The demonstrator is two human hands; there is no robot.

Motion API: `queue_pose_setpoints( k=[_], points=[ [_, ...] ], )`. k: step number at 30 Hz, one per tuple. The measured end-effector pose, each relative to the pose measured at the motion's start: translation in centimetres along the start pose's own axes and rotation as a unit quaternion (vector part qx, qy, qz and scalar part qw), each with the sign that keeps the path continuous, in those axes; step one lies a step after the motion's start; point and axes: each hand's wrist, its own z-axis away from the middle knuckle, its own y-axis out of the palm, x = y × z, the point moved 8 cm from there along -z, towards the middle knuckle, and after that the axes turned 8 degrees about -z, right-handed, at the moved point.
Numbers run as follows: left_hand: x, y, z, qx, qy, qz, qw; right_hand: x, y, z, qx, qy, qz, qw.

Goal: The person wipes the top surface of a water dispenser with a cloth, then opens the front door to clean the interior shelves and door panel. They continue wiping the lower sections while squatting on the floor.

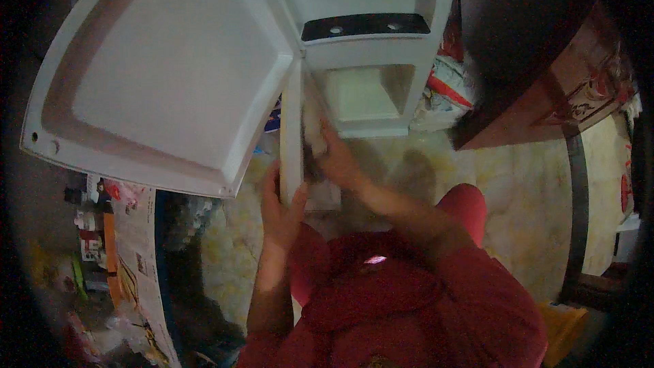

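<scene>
A white cabinet (357, 51) stands before me with its large upper door (168, 56) swung out to the left. Below it, a narrower lower door (292, 138) is seen nearly edge-on. My left hand (282, 209) grips the near end of this lower door, thumb on one side and fingers on the other. On the door's inner face, my right hand (340, 156) holds a pale cloth-like piece (314, 128) against the surface. Dim light blurs the piece, and the door's edge hides part of it. The cabinet's lower opening (365, 94) shows a pale interior.
A black strip with two holes (365, 28) crosses the cabinet front. Right of it are a white and red bag (447, 87) and a brown wooden panel (541, 92). At left, a newspaper-covered surface (138, 245) bears cluttered small items. Marble-patterned floor (521, 204) lies below.
</scene>
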Motion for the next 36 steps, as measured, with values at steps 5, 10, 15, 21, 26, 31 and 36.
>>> queue_pose_setpoints(
  k=[5, 10, 15, 21, 26, 31, 36],
  points=[
    [-1.6, -0.4, -2.4, 0.006, 0.009, -0.249, 0.968, -1.6, 3.7, 12.6, 0.129, -0.178, -0.021, 0.975],
    [-3.3, 0.3, -2.7, 0.022, 0.019, -0.325, 0.945, 0.0, 3.1, 9.1, 0.089, -0.123, 0.007, 0.988],
    [-2.7, 0.0, -3.1, 0.039, 0.019, -0.391, 0.919, 0.8, 1.3, 0.2, -0.003, -0.194, -0.047, 0.980],
    [-3.3, 0.3, -5.0, 0.128, 0.010, -0.404, 0.906, 1.4, -1.1, -7.3, -0.085, -0.162, 0.002, 0.983],
    [-3.1, 0.2, -6.5, 0.111, 0.023, -0.358, 0.927, -1.9, -0.5, -9.3, -0.071, -0.227, 0.084, 0.968],
    [-3.7, -0.3, -6.9, 0.088, 0.042, -0.307, 0.947, -10.9, 1.4, -8.0, -0.034, -0.082, 0.040, 0.995],
    [-4.4, -0.9, -7.3, 0.094, 0.018, -0.314, 0.944, -23.9, 3.3, -1.3, 0.027, 0.331, -0.044, 0.942]
  ],
)
